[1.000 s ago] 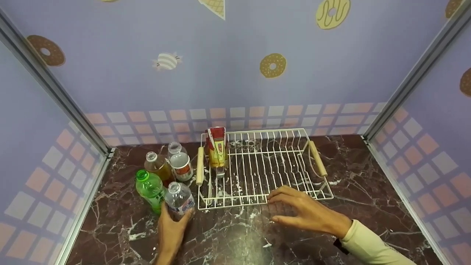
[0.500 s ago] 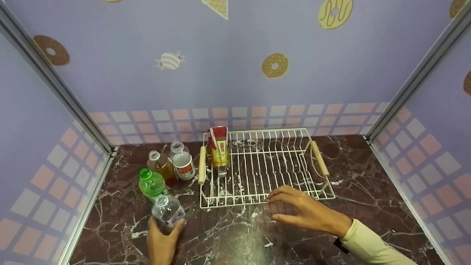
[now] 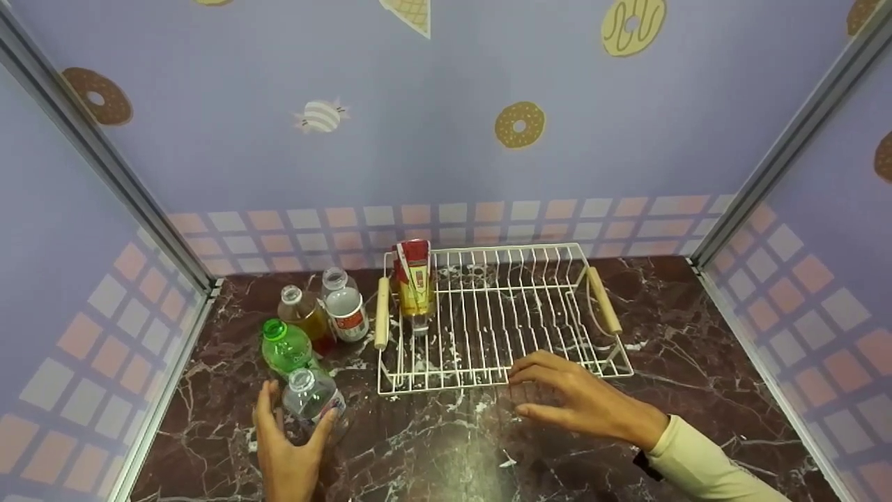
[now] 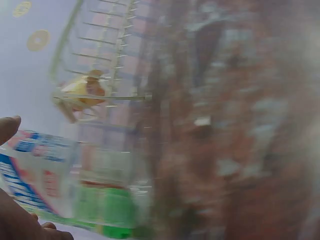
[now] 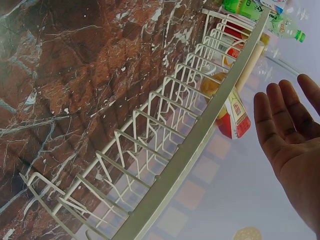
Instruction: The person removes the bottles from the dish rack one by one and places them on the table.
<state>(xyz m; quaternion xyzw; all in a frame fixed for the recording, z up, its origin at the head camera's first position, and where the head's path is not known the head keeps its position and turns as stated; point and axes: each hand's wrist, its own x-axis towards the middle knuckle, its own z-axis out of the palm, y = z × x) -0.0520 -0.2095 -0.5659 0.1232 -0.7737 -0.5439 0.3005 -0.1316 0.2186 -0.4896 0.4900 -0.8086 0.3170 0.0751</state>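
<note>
My left hand [image 3: 289, 453] is around the near side of a clear plastic bottle [image 3: 310, 394], fingers spread and loose, with a gap between the fingers and the bottle. The thumb lies close to the bottle's right side; whether it touches is unclear. The bottle stands upright on the marble-patterned counter, its label [image 4: 42, 172] white, blue and pink. Just behind it is a green bottle [image 3: 288, 346]. My right hand [image 3: 571, 397] hovers at the front edge of a white wire dish rack [image 3: 502, 288], relaxed and holding nothing. A red-and-yellow labelled container [image 3: 417, 286] leans in the rack's left end.
Behind the green bottle stand an amber bottle [image 3: 304, 310] and a clear bottle with a red-and-white label [image 3: 346, 310]. Wooden handles [image 3: 382, 314] flank the rack. Patterned walls enclose the counter at the back and sides. A small white scrap [image 3: 507, 460] lies in front.
My left hand carried the clear bottle left and toward me, in front of the green bottle. Its fingers then spread away from the bottle. The right hand stayed put.
</note>
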